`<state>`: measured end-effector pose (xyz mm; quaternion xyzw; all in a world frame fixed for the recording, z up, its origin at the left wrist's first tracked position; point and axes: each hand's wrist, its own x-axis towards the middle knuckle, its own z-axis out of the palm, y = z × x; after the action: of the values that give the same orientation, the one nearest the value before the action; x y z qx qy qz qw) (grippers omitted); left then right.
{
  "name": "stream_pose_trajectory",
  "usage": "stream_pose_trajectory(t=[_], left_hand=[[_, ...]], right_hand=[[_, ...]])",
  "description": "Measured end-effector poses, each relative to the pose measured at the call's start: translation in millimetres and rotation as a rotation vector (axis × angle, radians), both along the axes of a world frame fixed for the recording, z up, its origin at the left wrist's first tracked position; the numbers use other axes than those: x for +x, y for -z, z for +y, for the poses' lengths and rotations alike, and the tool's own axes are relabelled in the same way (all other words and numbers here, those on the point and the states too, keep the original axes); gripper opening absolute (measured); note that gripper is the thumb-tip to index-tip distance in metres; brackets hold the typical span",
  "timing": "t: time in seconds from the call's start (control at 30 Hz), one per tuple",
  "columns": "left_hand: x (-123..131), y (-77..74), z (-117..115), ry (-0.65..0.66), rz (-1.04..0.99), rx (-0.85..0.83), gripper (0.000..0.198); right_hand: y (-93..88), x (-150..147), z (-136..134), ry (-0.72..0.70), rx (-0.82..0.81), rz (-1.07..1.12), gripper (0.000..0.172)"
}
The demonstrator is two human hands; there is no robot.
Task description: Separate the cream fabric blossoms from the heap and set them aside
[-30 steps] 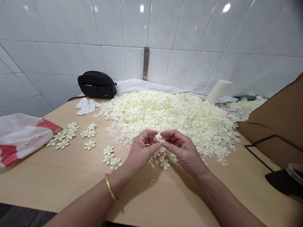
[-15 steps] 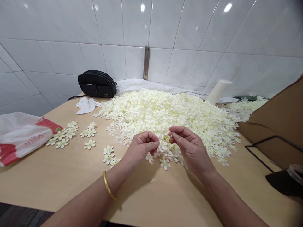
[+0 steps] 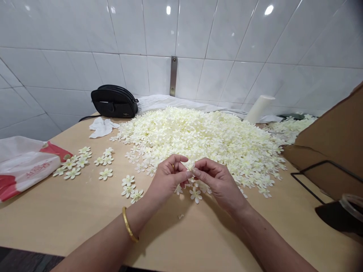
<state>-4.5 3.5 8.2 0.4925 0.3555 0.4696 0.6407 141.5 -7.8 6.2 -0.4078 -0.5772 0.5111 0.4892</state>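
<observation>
Before me on the table spreads a large heap of cream-white artificial flowers (image 3: 198, 132). At its near edge my left hand (image 3: 171, 175) is closed, thumb and fingers pinched together. Opposite it, my right hand (image 3: 219, 181) pinches with thumb and forefinger, its tips almost touching the left ones. A pale artificial flower (image 3: 190, 165) shows between the two sets of fingertips, mostly covered by them. Just below the hands a single flower (image 3: 195, 195) lies on the wood. Several loose flowers (image 3: 129, 186) rest left of my left wrist.
A red-and-white plastic bag (image 3: 28, 164) lies at the left, near small flower groups (image 3: 82, 161). Behind are a black pouch (image 3: 113, 102), a crumpled tissue (image 3: 102, 127) and a white cylinder (image 3: 259, 109). Cardboard (image 3: 329, 151), a black metal frame (image 3: 307, 189) and a dark cup (image 3: 340, 213) stand right.
My right hand has moved left, so its fingertips now meet those of my left hand. A pale flower shows between them. The camera view has shifted slightly.
</observation>
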Motion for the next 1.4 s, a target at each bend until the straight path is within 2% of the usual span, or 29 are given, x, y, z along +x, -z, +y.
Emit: stream_pose_trajectory(t=[0.07,0.17,0.3,0.53,0.7,0.83,1.0,1.13,1.4], left_hand=[[0,0.4,0,0.036,-0.029,-0.034,0.032],[0,-0.5,-1,0.047,-0.042,-0.045,0.024],[1,-3.3,-4,-0.014,-0.015,-0.019,0.012],[-1,-3.4,-4,-0.07,0.031,0.008,0.008],[0,0.8,-1,-0.075,-0.029,-0.053,0.007],[0,2.3,2,-0.093,-0.006,-0.037,0.008],[0,4.5,4,-0.133,0.064,0.007,0.01],[3,6.7,2,-0.15,0.089,0.032,0.009],[8,2.3,-20,-0.172,0.123,0.002,0.013]], right_hand=[[0.1,1,0,-0.009,0.003,0.023,0.012],[0.1,2,0,-0.047,-0.019,0.042,0.009],[1.3,2,1,-0.066,-0.05,0.054,0.007],[2.9,0,2,-0.054,-0.077,0.047,0.011],[5.6,0,4,-0.021,-0.075,0.011,0.016],[2.1,3,6,0.078,-0.002,-0.084,0.016],[-4.9,14,8,0.294,0.18,-0.185,0.015],[-2.3,27,15,0.444,0.259,-0.259,0.016],[9.5,45,25,0.548,0.317,-0.34,0.017]])
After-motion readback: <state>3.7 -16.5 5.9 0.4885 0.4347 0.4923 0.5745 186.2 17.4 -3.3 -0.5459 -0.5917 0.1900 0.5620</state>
